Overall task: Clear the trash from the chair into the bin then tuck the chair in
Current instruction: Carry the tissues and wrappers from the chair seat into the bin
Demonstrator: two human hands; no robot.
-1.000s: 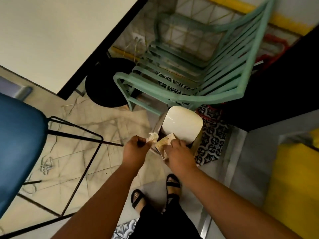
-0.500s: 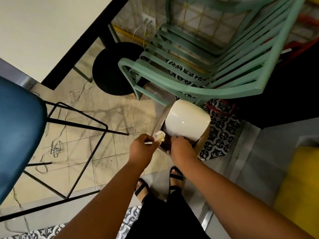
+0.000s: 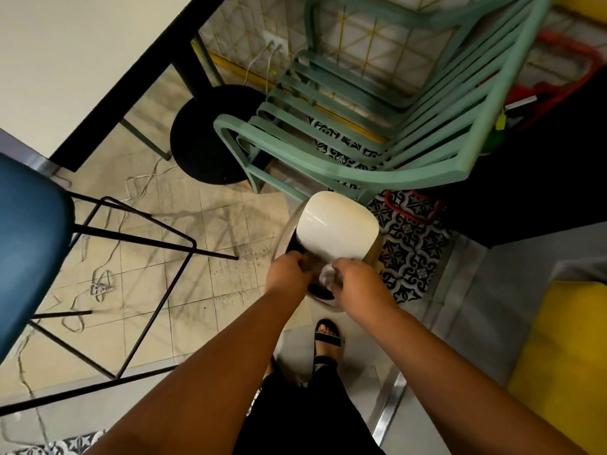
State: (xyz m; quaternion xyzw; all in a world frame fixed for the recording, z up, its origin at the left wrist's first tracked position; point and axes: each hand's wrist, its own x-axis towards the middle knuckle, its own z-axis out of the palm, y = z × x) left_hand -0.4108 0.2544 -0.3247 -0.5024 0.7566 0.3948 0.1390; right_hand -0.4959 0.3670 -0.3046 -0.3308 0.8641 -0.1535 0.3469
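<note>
- We judge the step in hand to be the drop itself: both our hands are at the mouth of the bin (image 3: 295,224), whose white lid (image 3: 338,226) stands tipped up and open behind them.
- Our left hand (image 3: 287,274) sits at the bin's left rim with its fingers curled downward; whether they hold anything we cannot tell, since the fingertips are hidden from above.
- Our right hand (image 3: 359,284) is at the near-right rim, fingers curled, and a crumpled white tissue (image 3: 326,275) shows right against them, just over the dark opening. It looks pinched, though the blur keeps us from being sure.
- The trash, as far as it shows, is that single pale wad: small, soft, crushed, likely light enough to fall straight once released. Anything already inside the bin is lost in the dark.
- The green slatted chair (image 3: 345,172) stands just beyond the bin, its seat bare of litter as far as we see, and it is pulled out from the table (image 3: 82,60).
- Next, we think, the fingers need to let go over the opening, the lid must come down, and then we reach for the chair frame and slide it in toward the table.
</note>
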